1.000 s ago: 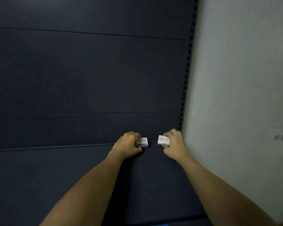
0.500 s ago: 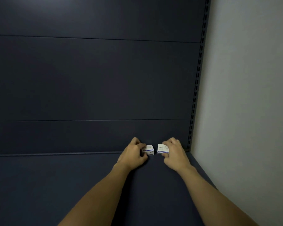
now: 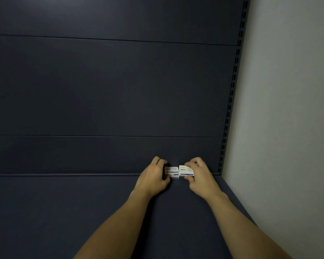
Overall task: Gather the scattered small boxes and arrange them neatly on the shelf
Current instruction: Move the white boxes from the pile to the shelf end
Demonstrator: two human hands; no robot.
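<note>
The left hand pinches one box and the right hand pinches another box. Both sit at the back of the shelf, nearly touching (probably being lined up side by side).

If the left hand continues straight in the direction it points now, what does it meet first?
The left hand holds a small box and points right and slightly back. Its box would probably first meet the second box, held by the right hand. The boxes look nearly touching, though depth is unclear.
</note>
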